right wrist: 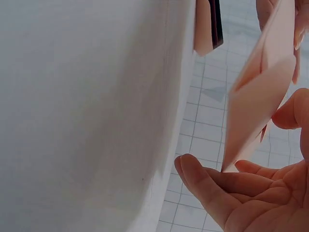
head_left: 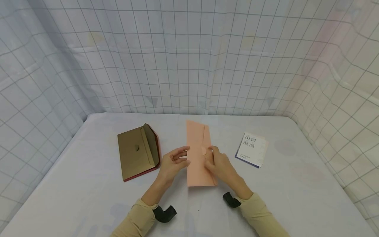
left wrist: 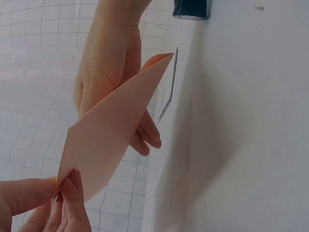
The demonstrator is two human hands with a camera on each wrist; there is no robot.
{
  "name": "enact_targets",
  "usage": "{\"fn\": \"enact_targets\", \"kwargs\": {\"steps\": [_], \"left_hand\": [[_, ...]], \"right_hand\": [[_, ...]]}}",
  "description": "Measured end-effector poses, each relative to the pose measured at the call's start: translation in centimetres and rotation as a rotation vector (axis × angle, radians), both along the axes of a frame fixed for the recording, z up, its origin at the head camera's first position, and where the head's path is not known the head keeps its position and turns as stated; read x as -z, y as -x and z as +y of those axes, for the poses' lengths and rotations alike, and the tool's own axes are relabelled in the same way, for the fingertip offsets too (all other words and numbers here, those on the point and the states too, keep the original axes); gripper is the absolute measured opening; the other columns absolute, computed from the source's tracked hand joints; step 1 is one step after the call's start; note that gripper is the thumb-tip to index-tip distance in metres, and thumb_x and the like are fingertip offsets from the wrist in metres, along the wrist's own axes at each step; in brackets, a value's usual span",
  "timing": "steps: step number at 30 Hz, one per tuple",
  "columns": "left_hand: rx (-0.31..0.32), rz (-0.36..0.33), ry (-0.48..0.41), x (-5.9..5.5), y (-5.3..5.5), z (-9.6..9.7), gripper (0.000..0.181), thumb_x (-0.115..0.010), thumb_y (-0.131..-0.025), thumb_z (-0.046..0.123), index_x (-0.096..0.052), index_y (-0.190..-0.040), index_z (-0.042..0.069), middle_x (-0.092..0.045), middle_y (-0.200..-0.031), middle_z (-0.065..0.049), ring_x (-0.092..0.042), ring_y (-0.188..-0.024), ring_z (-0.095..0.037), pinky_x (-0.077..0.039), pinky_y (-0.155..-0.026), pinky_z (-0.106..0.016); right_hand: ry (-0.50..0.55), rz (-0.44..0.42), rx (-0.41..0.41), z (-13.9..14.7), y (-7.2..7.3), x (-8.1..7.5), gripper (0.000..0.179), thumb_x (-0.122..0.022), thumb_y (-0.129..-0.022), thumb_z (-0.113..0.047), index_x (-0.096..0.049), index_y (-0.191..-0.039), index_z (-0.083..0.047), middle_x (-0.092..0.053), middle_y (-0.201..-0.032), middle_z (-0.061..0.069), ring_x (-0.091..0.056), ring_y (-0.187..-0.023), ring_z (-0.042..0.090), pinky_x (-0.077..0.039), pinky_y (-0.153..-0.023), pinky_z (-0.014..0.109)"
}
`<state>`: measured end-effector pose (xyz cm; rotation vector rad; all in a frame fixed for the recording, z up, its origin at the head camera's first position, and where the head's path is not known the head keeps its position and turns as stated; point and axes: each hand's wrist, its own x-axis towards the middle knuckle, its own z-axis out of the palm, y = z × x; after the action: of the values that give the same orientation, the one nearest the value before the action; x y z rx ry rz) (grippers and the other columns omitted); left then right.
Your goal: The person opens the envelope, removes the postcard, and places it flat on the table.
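A pink envelope (head_left: 195,168) is held upright above the table, with its flap side and a round closure tab facing the head camera. My left hand (head_left: 171,164) pinches its left edge between thumb and fingers, which the left wrist view shows closely. On the opposite side, my right hand (head_left: 220,166) has its thumb on the flap side near the tab. In the right wrist view, the other fingers (right wrist: 207,186) of that hand spread fairly straight past the envelope's edge, and a gap shows along the paper fold (right wrist: 260,72).
To the left lies a gold-brown envelope (head_left: 133,154) with its flap raised, atop something red. White printed cards (head_left: 251,149) with dark writing lie in a small stack on the right. Grid-patterned curtains (head_left: 183,65) enclose the white table (head_left: 88,204).
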<state>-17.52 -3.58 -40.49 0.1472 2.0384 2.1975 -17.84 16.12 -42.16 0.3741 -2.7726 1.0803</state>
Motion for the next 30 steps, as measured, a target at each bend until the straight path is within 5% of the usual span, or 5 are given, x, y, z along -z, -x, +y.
{"fn": "enact_targets", "kwargs": {"steps": [13,17,20,30], "left_hand": [[-0.025,-0.02,-0.026,0.8,0.6,-0.2,0.052,-0.062,-0.076,-0.015,-0.056,-0.126,-0.001,-0.066,-0.109,-0.01,-0.064,-0.079,-0.004,-0.053,-0.072,-0.018],[-0.05,-0.039,-0.018,0.8,0.7,-0.6,0.051,-0.062,-0.077,-0.013,-0.057,-0.126,0.0,-0.065,-0.107,-0.006,-0.063,-0.079,-0.004,-0.053,-0.072,-0.018],[-0.076,-0.058,-0.024,0.6,0.8,-0.9,0.05,-0.061,-0.078,-0.012,-0.056,-0.126,0.0,-0.066,-0.104,-0.003,-0.063,-0.079,-0.004,-0.053,-0.072,-0.017],[-0.069,-0.087,-0.045,0.4,1.1,-1.2,0.051,-0.061,-0.081,-0.01,-0.054,-0.129,0.002,-0.064,-0.1,0.003,-0.062,-0.08,-0.002,-0.052,-0.073,-0.015]], "right_hand": [[0.021,-0.01,-0.05,0.9,0.2,-0.5,0.047,-0.052,-0.085,-0.011,-0.042,-0.129,0.001,-0.048,-0.069,0.003,-0.039,-0.051,0.006,-0.03,-0.045,0.018],[0.062,0.006,-0.061,1.1,0.3,-0.8,0.045,-0.047,-0.09,-0.009,-0.037,-0.133,0.003,-0.067,-0.101,0.025,-0.068,-0.082,0.025,-0.055,-0.068,0.029],[0.111,0.021,-0.07,1.3,0.3,-1.0,0.046,-0.042,-0.093,-0.008,-0.033,-0.137,0.002,-0.054,-0.125,0.034,-0.06,-0.114,0.035,-0.053,-0.087,0.043],[0.16,0.096,-0.072,1.7,0.6,-1.2,0.049,-0.043,-0.091,-0.005,-0.033,-0.139,-0.002,-0.055,-0.131,0.025,-0.062,-0.11,0.034,-0.052,-0.091,0.043]]}}
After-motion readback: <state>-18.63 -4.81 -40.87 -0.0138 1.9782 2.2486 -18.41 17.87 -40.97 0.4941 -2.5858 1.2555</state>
